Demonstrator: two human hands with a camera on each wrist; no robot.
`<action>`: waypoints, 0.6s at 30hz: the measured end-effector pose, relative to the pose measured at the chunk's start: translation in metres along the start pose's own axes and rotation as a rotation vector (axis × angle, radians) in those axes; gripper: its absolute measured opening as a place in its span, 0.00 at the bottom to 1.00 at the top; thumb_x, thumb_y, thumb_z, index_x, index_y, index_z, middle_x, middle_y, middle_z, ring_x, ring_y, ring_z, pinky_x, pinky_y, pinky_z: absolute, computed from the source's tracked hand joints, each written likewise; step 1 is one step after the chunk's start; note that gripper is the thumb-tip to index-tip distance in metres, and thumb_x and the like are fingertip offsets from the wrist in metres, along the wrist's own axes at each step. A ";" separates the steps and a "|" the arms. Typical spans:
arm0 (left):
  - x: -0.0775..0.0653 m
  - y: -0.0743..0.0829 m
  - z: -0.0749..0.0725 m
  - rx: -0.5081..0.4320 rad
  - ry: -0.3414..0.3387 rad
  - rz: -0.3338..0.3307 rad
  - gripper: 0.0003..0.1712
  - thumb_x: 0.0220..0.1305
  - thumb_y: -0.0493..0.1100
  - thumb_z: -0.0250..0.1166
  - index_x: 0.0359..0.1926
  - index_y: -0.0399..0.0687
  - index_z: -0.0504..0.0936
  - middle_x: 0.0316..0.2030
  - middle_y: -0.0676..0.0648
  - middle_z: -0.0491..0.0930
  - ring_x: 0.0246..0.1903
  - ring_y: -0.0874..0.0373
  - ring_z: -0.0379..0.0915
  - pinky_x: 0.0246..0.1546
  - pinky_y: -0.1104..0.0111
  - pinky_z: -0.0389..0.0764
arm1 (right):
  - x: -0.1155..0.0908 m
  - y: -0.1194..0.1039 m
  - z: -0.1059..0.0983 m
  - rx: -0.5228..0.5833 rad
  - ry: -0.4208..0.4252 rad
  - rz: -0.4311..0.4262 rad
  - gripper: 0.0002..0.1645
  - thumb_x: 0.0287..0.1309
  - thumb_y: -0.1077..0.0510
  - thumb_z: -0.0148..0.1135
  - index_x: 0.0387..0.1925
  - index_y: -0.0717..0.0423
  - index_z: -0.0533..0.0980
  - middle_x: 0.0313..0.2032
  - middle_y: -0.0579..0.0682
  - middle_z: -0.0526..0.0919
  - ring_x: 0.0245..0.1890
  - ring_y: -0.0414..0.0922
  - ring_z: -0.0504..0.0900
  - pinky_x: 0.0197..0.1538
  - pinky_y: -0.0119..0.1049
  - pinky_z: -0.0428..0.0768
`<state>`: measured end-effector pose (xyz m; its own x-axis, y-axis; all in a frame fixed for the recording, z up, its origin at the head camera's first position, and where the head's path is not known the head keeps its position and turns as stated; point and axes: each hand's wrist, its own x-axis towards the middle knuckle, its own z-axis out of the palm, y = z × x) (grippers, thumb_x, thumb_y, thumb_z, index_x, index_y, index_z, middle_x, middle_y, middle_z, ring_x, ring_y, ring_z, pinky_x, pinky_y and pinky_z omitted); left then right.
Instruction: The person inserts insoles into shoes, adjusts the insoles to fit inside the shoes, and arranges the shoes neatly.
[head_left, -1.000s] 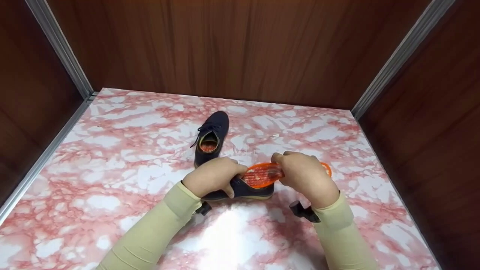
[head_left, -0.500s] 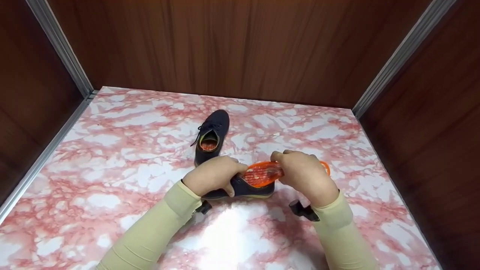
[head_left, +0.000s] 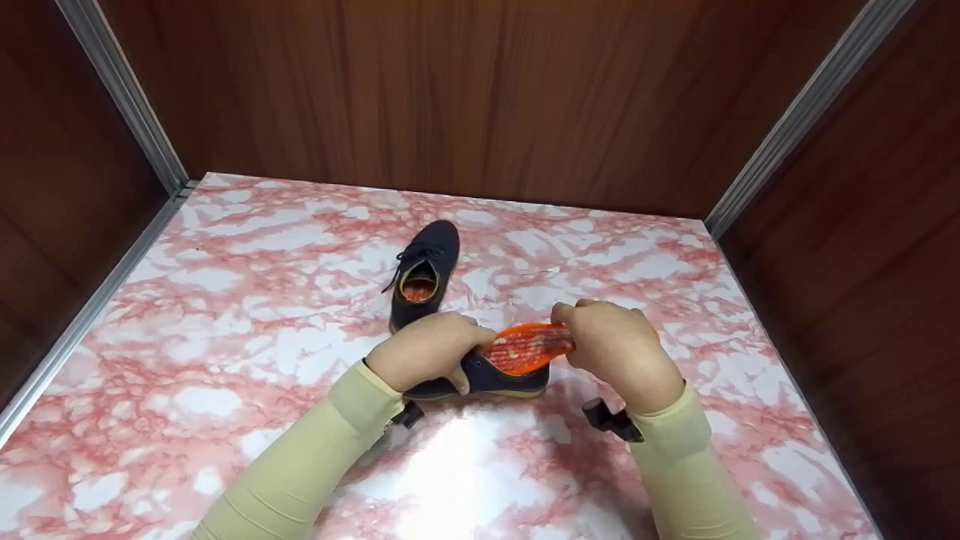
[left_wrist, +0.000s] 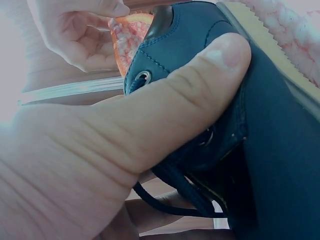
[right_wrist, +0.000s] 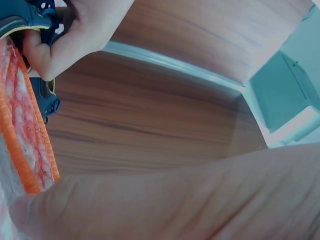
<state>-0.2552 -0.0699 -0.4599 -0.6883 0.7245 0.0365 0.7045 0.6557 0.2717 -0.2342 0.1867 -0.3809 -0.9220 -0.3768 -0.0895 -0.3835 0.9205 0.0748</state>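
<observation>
A dark navy lace-up shoe (head_left: 514, 385) lies on the table in front of me, its toe to the left. My left hand (head_left: 429, 349) grips it over the laced front, with the thumb (left_wrist: 200, 95) laid along the near side in the left wrist view. Out of the shoe's opening slants an orange-rimmed insole (head_left: 525, 349) with a ribbed, red-mottled face. My right hand (head_left: 619, 349) pinches its upper part, off to the right of the shoe. The insole's lower end is hidden inside the shoe, and its other end behind my right hand.
A second navy shoe (head_left: 442, 247) stands just beyond my left hand, toe pointing away, with a red-mottled insole (head_left: 417, 291) inside. Brown wood-grain panels (head_left: 480, 97) with metal corner strips enclose the red-and-white marbled table (head_left: 262, 240).
My right hand has shifted slightly to the right on the insole. The insole's far end, which showed beyond that hand before, is now hidden. The left hand stays in place.
</observation>
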 end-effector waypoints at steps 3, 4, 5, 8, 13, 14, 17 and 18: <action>0.000 0.000 0.000 0.001 -0.005 0.001 0.30 0.43 0.45 0.91 0.39 0.52 0.78 0.35 0.51 0.82 0.37 0.54 0.81 0.42 0.61 0.80 | -0.001 -0.002 0.001 -0.002 0.011 -0.001 0.22 0.58 0.62 0.80 0.54 0.46 0.85 0.43 0.53 0.91 0.40 0.54 0.90 0.40 0.59 0.87; 0.000 0.000 0.000 0.000 -0.006 0.001 0.30 0.43 0.44 0.91 0.40 0.52 0.78 0.36 0.50 0.83 0.38 0.53 0.82 0.43 0.60 0.81 | -0.001 -0.002 0.001 -0.004 0.013 -0.002 0.22 0.58 0.61 0.80 0.54 0.46 0.85 0.43 0.53 0.91 0.39 0.54 0.90 0.39 0.59 0.87; 0.001 0.000 0.000 0.000 -0.007 0.001 0.30 0.43 0.44 0.91 0.40 0.52 0.78 0.37 0.50 0.84 0.38 0.53 0.82 0.44 0.60 0.82 | -0.001 -0.003 0.001 -0.003 0.014 -0.002 0.22 0.59 0.61 0.80 0.54 0.46 0.85 0.42 0.53 0.91 0.39 0.54 0.90 0.39 0.59 0.87; 0.001 0.001 0.000 0.001 -0.009 0.000 0.29 0.43 0.43 0.91 0.40 0.52 0.79 0.38 0.49 0.84 0.40 0.52 0.83 0.45 0.59 0.83 | 0.000 -0.004 0.001 -0.004 0.012 -0.005 0.21 0.60 0.61 0.79 0.54 0.46 0.85 0.42 0.53 0.91 0.38 0.54 0.90 0.39 0.59 0.88; 0.001 0.001 0.001 -0.001 -0.009 -0.005 0.29 0.44 0.43 0.91 0.40 0.52 0.79 0.37 0.50 0.83 0.39 0.53 0.82 0.44 0.60 0.81 | 0.001 -0.003 0.002 -0.004 0.012 -0.013 0.21 0.60 0.61 0.79 0.54 0.46 0.84 0.41 0.53 0.90 0.37 0.53 0.89 0.38 0.59 0.87; 0.001 0.001 0.001 0.001 -0.010 -0.005 0.29 0.44 0.43 0.91 0.40 0.52 0.79 0.37 0.50 0.83 0.38 0.53 0.81 0.43 0.60 0.81 | 0.001 -0.002 0.002 -0.001 0.011 -0.016 0.21 0.60 0.61 0.79 0.54 0.46 0.84 0.41 0.53 0.90 0.37 0.53 0.89 0.38 0.58 0.87; 0.001 0.000 0.002 0.000 -0.012 -0.006 0.28 0.45 0.43 0.91 0.39 0.52 0.78 0.37 0.50 0.83 0.38 0.54 0.80 0.43 0.60 0.80 | 0.002 0.001 0.002 0.023 0.001 -0.018 0.22 0.58 0.63 0.80 0.53 0.48 0.84 0.42 0.53 0.91 0.38 0.53 0.89 0.39 0.58 0.87; 0.001 0.000 0.002 -0.002 -0.013 -0.007 0.28 0.45 0.43 0.90 0.39 0.52 0.78 0.37 0.50 0.82 0.37 0.54 0.79 0.43 0.60 0.80 | 0.002 0.002 0.002 0.031 -0.001 -0.015 0.22 0.57 0.63 0.80 0.53 0.48 0.85 0.42 0.53 0.91 0.38 0.53 0.89 0.39 0.58 0.86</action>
<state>-0.2556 -0.0683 -0.4618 -0.6911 0.7224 0.0216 0.6991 0.6607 0.2735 -0.2367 0.1877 -0.3830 -0.9162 -0.3902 -0.0911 -0.3950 0.9177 0.0423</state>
